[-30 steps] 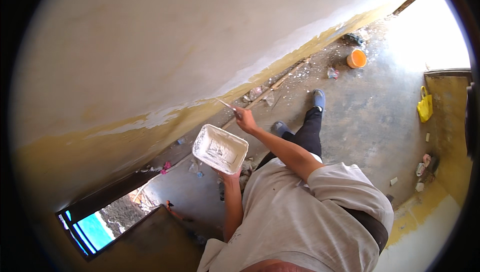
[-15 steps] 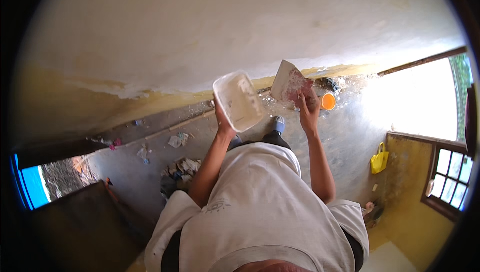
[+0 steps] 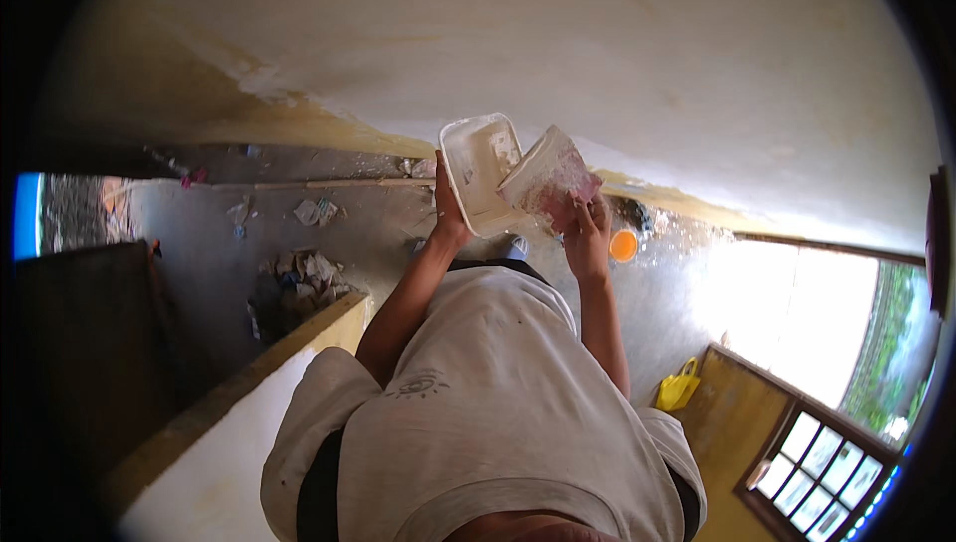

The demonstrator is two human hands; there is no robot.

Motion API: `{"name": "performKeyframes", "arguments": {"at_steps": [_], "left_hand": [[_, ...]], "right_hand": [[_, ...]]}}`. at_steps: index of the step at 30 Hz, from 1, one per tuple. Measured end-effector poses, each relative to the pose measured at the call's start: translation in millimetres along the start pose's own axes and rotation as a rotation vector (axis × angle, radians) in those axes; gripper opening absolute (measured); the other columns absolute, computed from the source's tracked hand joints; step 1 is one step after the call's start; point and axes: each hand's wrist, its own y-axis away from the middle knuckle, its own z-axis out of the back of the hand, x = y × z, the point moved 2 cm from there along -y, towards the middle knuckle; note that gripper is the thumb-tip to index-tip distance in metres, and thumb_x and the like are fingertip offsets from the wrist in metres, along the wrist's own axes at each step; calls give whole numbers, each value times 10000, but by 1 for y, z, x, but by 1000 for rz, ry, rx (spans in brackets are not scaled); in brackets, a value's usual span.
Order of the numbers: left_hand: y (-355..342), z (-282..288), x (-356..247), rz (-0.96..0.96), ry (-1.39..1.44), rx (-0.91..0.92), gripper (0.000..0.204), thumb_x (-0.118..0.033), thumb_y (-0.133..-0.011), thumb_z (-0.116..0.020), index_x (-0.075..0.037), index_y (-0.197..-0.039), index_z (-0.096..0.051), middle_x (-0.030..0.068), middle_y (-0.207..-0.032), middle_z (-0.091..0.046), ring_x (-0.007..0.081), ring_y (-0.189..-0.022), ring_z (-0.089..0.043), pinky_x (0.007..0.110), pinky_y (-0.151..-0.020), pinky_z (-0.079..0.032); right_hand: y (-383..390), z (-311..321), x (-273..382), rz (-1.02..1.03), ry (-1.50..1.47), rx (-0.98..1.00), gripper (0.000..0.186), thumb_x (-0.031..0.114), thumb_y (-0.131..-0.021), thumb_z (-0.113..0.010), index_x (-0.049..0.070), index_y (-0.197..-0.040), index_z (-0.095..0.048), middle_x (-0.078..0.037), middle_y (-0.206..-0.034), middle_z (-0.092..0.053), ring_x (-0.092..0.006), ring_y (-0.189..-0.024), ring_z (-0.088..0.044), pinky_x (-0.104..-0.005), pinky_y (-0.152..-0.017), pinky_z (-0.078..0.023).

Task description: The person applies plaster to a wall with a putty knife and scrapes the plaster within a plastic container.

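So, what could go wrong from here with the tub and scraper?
The left hand shows only at the left side of the white tub, so the tub might tip if the scraper in the right hand presses its opposite edge. Pale material smeared on the scraper could drop to the floor.

A pale plastered wall (image 3: 558, 34) spans the top, its lower band patchy yellow. The grey concrete floor (image 3: 199, 233) is scattered with debris near the wall's foot, where a long thin pole (image 3: 329, 183) lies. At right, daylight glares through a doorway (image 3: 787, 288), with greenery (image 3: 891, 343) outside. Below it, a yellow wall (image 3: 732, 417) holds a dark-framed window (image 3: 822, 467) with a grid of panes. The left side is dim.
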Motion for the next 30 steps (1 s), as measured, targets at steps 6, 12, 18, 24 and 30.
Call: {"name": "performKeyframes", "arguments": {"at_steps": [6,12,18,24,30], "left_hand": [[67,58,-66,-251,107,-190,737,-683,-978,-341,-150,-1478,-434,90,-1377,-560,299,-1240,-576,523,-1027,-490],[179,97,-119,-736,-604,-420,788,-526,-886,-578,-142,-1523,-317,100,-1440,-490,297,-1286,-534,510,-1073,-445],[247,138,-152,-1013,-996,-575,755,-514,-964,-556,-182,-1560,-234,71,-1496,-413,269,-1334,-486,501,-1068,-458],[240,159,-161,-1090,-1163,-607,1186,-177,-603,-932,-100,-1540,-209,144,-1468,-411,285,-1363,-437,470,-1104,-418],[180,141,-130,-701,-244,-297,868,-436,-864,-700,-146,-1547,-249,92,-1491,-410,289,-1356,-460,508,-1108,-418]], "right_hand": [[0,-81,-37,-337,-353,209,404,127,-1014,-461,-51,-1376,-437,-171,-1356,-572,-258,-1230,-586,-366,-962,-513],[-35,-209,-123,-706,-451,380,282,89,-993,-461,-72,-1222,-496,-163,-1239,-578,-248,-1238,-553,-336,-1091,-459],[-94,-367,-184,-714,-824,400,336,10,-956,-454,-205,-1214,-438,-283,-1313,-519,-369,-1257,-539,-336,-1102,-487],[-160,-390,-162,-582,-1175,271,309,-35,-930,-443,-192,-1195,-461,-301,-1272,-551,-431,-1229,-552,-414,-1053,-543],[-134,-240,-37,-614,-1395,315,242,-1,-945,-448,-73,-1107,-612,-306,-1303,-533,-430,-1250,-542,-445,-981,-590]]}}
